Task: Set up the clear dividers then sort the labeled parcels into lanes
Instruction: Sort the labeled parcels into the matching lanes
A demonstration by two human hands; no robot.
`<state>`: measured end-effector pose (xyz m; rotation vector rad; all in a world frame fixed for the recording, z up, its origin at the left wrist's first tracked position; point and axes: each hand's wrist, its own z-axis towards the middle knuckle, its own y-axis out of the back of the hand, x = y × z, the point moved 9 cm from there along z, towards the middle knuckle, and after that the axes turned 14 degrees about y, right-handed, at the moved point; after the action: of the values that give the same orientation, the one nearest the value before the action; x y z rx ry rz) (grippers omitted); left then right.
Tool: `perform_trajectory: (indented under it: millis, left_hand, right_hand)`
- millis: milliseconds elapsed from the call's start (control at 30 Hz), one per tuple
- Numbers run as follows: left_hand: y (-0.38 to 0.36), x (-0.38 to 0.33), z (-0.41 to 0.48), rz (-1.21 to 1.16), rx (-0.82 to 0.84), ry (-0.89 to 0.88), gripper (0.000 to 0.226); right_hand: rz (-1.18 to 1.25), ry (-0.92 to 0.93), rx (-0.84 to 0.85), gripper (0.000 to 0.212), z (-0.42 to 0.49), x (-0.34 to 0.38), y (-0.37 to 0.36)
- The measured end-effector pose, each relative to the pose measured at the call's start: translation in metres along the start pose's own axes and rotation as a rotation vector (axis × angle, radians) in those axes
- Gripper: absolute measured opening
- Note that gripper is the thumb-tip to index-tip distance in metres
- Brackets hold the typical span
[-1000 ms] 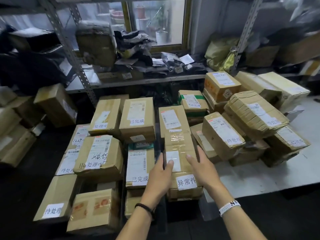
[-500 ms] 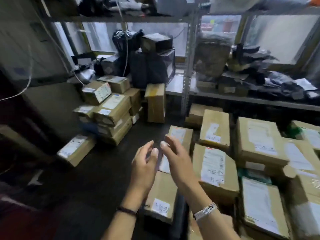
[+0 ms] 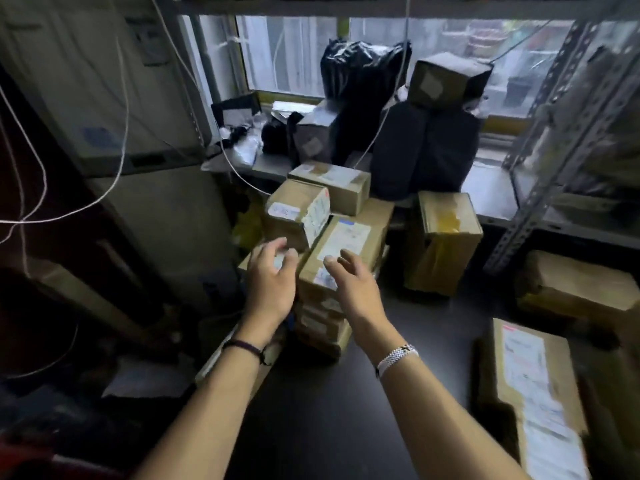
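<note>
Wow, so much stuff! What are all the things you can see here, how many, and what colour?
stacked parcels: several, brown with white labels, piled in the middle
standing parcel: one, brown with yellowish tape, right of the pile
labelled parcel: one, brown, near right
far parcel: one, brown, right edge
high box: one, brown, on the dark bundles by the window
black bag: one, shiny black, by the window
dark bundles: two, it seems, black, on the shelf
white cables: a few, hanging at left
shelf frame: grey metal, right
left hand: open, over the pile, dark wristband
right hand: open, over the pile, white wristband
</note>
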<state>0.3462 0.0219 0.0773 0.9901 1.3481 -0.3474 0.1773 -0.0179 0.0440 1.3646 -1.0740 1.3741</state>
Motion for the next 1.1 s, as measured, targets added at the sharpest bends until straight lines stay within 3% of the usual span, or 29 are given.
perform_trajectory:
  millis: [100,233,300,400,533,833,1100]
  left_hand:
    - [0.004,-0.018,0.054,0.012,-0.05,-0.019,0.036]
    - [-0.003,-0.019,0.112,0.014,0.006,0.053,0.051]
    - [-0.009,-0.01,0.135,-0.015,0.058,0.113,0.052]
    - [-0.016,0.005,0.159,-0.189,0.096,0.238,0.029]
    - [-0.026,0.01,0.162,-0.3,0.179,0.309,0.037]
    - [-0.018,-0.028,0.106,-0.4,0.212,0.185,0.041]
    - [-0.045,-0.102,-0.028,-0.497,0.355,0.014,0.043]
  right_hand:
    - [-0.05,0.013,-0.005,0.074,0.048,0.004,-0.024]
    - [-0.042,0.039,-0.038,0.078,0.099,0.001,-0.045]
    - [-0.042,0.052,-0.031,0.07,0.115,0.001,-0.053]
    - [-0.08,0.049,-0.025,0.062,0.132,-0.001,-0.063]
    - [-0.118,0.077,0.0,0.043,0.139,-0.003,-0.073]
    - [0.012,0.219,0.014,0.054,0.102,0.04,-0.044]
    - [0.018,0.393,-0.03,0.047,0.022,0.112,0.071]
